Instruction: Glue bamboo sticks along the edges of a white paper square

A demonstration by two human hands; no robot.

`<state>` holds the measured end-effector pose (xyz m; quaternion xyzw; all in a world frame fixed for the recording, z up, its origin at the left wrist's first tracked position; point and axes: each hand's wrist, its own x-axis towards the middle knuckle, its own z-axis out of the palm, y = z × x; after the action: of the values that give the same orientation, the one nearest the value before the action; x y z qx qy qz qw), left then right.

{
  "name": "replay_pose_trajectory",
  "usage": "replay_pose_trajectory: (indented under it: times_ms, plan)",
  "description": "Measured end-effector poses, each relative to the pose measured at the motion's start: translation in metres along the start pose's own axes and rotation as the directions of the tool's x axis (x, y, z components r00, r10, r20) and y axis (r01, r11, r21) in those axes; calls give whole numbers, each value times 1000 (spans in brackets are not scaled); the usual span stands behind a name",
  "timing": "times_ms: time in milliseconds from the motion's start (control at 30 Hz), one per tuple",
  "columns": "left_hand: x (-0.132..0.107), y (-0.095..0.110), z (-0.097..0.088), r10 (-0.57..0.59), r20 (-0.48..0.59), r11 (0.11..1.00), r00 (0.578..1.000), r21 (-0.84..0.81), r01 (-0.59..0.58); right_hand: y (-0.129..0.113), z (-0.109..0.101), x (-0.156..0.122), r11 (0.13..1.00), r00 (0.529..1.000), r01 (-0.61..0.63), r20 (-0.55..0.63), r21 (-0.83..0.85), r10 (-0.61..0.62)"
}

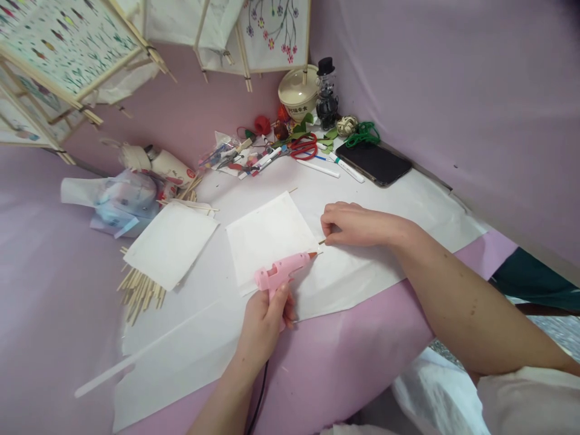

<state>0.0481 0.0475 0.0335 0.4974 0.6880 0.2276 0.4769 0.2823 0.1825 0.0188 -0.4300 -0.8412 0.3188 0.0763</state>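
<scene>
My left hand (270, 311) is wrapped round the handle of a pink hot glue gun (285, 269), whose cord runs down past my forearm. The brown nozzle points right, close to the near right corner of a white square sheet (272, 235) lying on the table. My right hand (344, 223) rests just right of that corner, its fingers pinched. From them pokes the end of a thin stick (322, 242), most of it hidden. Whether the nozzle touches anything, I cannot tell.
At the left, another white sheet (174, 241) lies over a bundle of wooden sticks (141, 293). Markers (347, 167), red-handled scissors (304, 147), a black phone (374, 163) and a lidded pot (296, 93) line the back. Paper lanterns (72, 48) with stick frames hang above.
</scene>
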Motion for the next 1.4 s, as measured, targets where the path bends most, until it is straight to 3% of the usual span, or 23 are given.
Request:
replay_pose_trajectory:
  times_ms: [1400]
  plan:
    - [-16, -11, -27, -63, -53, 998, 997, 9, 63, -2, -2, -2, 999, 999, -28, 36, 24, 27]
